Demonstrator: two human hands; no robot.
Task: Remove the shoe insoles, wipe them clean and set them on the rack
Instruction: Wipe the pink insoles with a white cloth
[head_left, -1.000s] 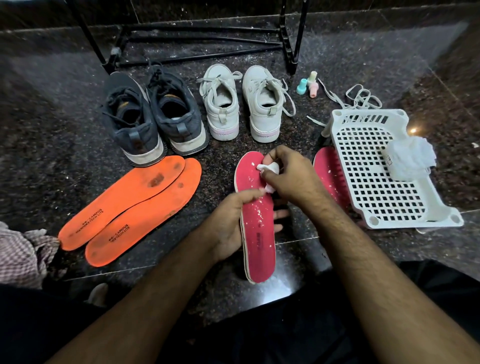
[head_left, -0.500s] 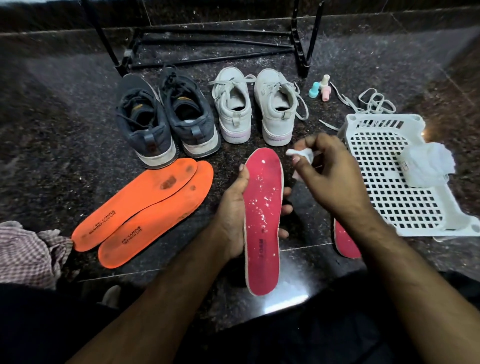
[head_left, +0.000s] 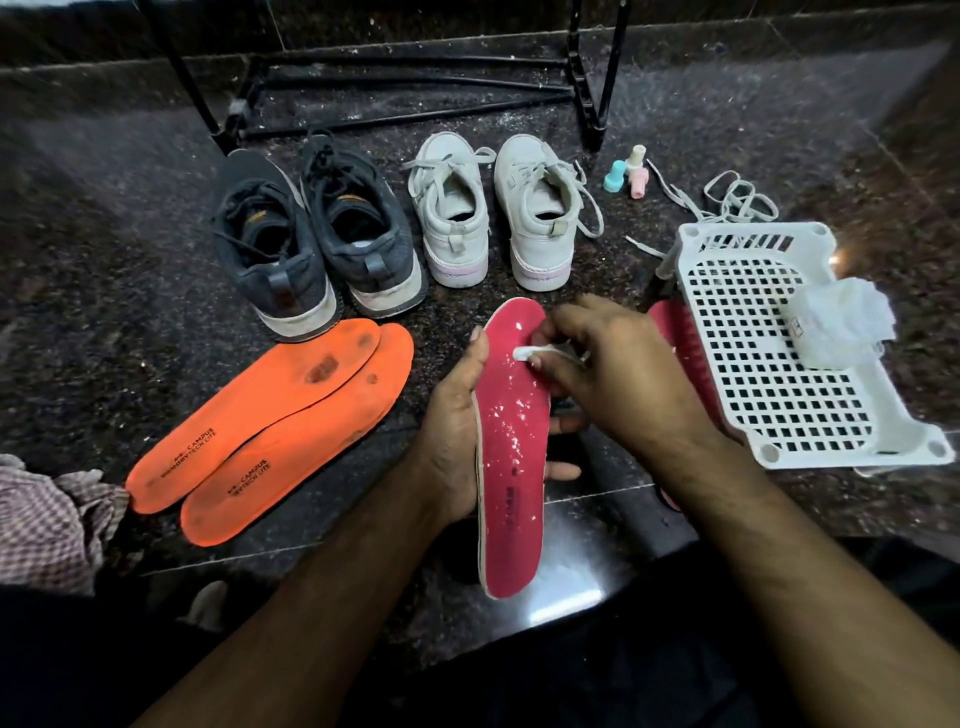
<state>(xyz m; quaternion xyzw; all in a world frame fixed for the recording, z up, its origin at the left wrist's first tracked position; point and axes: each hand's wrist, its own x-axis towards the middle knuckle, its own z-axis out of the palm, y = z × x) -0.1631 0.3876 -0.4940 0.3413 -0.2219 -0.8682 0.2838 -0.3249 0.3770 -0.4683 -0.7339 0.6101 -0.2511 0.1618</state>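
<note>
Two orange insoles (head_left: 270, 426) lie side by side on the dark speckled floor (head_left: 104, 291), overlapping along their long edges, toes pointing up-right, with dark stains near the toe ends. Left of them, at the frame edge, sits a crumpled checked cloth (head_left: 47, 525). Behind the orange pair stand dark blue sneakers (head_left: 317, 244), heels toward the camera, and just right of them white sneakers (head_left: 498, 213), also heels toward the camera, laces loose. Black metal rack legs (head_left: 415, 88) stand on the floor behind the shoes.

Centre: left hand (head_left: 452, 436) holds a pink insole (head_left: 511, 447) from underneath, thumb along its left edge, fingertips showing past its right edge; insole is lifted off the floor, heel toward the camera, its surface dotted with white flecks. Right hand (head_left: 613, 374) pinches a small white wipe (head_left: 530, 353) and presses it on the insole's upper part near the toe, fingers curled around the wipe.

Right of the hands, a second pink insole (head_left: 675, 332) lies on the floor, partly hidden by the right forearm and by a white perforated plastic rack (head_left: 779, 353), which sits tilted over it. A wad of white tissue (head_left: 841, 327) rests on that rack's right side. Behind the rack lie loose white laces (head_left: 727, 202) and three small pastel bottles (head_left: 628, 174) clustered together.
</note>
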